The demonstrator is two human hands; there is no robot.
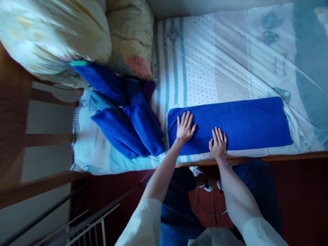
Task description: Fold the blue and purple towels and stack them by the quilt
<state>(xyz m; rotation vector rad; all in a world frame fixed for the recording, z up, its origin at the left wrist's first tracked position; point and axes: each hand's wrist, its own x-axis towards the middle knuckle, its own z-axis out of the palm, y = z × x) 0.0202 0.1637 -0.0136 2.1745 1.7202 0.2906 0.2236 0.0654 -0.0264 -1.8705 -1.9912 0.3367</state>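
Left hand (185, 127), right hand (218, 142) flat on blue towel (243, 123), bed (217, 61)

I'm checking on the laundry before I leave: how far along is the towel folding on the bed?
Done: several folded blue cloths lie piled beside the pillows. In hand: the left hand and right hand press flat on a long folded blue cloth at the bed's edge. No unfolded cloths show.

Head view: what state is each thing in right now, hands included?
Blue cloth: folded into a long strip, flat along the bed's edge.
Left hand: open, palm flat on the cloth.
Right hand: open, palm flat on the cloth.
Folded blue cloths: piled loosely beside it.
Pillows: stacked at the bed's end.
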